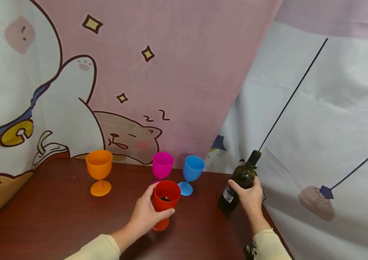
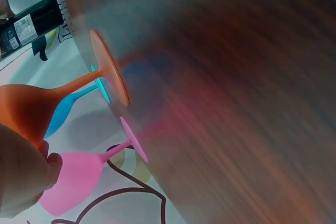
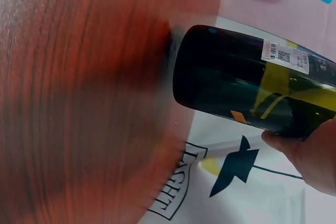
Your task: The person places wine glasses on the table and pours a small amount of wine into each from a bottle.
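Observation:
My left hand [image 1: 148, 209] grips a red goblet [image 1: 167, 191] round its bowl, thumb on the near side; some dark liquid shows inside. In the left wrist view the same red goblet [image 2: 26, 106] looks orange, and part of the left hand [image 2: 23, 177] covers its bowl. Over at the right, my right hand [image 1: 250, 196] holds a dark green wine bottle [image 1: 243, 175] by its body, neck up and leaning right. The right wrist view shows the bottle [image 3: 236, 77] with a white label and the right hand [image 3: 315, 153]. Whether its base touches the table cannot be told.
An orange goblet [image 1: 99, 164] stands at the back left of the brown table [image 1: 83, 224]. Behind the red one are a magenta goblet [image 1: 163, 164] and a blue goblet [image 1: 193, 168]. A printed cloth [image 1: 187, 72] hangs along the back and right.

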The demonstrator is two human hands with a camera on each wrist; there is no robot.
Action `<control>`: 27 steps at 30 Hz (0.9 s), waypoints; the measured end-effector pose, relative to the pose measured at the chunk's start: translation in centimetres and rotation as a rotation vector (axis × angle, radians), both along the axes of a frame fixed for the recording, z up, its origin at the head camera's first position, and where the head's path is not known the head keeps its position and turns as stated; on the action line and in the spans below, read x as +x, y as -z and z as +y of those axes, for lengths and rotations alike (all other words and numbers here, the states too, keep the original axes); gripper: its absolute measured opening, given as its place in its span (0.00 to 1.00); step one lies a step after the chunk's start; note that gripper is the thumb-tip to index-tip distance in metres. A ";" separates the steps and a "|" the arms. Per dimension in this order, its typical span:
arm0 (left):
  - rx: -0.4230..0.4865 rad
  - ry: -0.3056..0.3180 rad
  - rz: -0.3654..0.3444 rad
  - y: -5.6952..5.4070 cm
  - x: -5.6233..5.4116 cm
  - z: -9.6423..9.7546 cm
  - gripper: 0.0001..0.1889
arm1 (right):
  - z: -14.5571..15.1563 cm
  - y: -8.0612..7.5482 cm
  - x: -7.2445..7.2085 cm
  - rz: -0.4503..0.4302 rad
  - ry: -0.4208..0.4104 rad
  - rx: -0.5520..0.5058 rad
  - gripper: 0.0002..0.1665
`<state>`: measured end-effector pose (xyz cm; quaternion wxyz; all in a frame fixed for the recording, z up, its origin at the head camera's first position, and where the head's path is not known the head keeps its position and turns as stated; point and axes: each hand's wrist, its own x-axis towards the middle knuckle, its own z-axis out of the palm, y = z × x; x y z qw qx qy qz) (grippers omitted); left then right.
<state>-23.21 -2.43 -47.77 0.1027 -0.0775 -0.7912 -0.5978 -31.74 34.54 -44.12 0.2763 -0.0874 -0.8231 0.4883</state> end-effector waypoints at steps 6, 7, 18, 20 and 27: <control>0.004 -0.002 0.015 0.0 0.0 0.2 0.49 | 0.1 0.6 0.0 -0.003 -0.016 0.003 0.53; 0.003 -0.002 0.015 0.0 0.0 0.2 0.49 | 0.1 0.8 0.1 -0.005 -0.015 0.006 0.53; -0.013 -0.024 0.008 -0.3 -0.1 -0.4 0.49 | 0.0 1.5 0.0 -0.016 -0.048 -0.015 0.57; -0.029 -0.040 0.012 -0.5 -0.3 -0.8 0.49 | 0.1 1.7 0.0 -0.012 -0.039 -0.004 0.56; -0.068 -0.161 0.008 -1.2 -2.0 -4.4 0.51 | 0.2 2.0 -0.2 -0.011 -0.053 0.019 0.54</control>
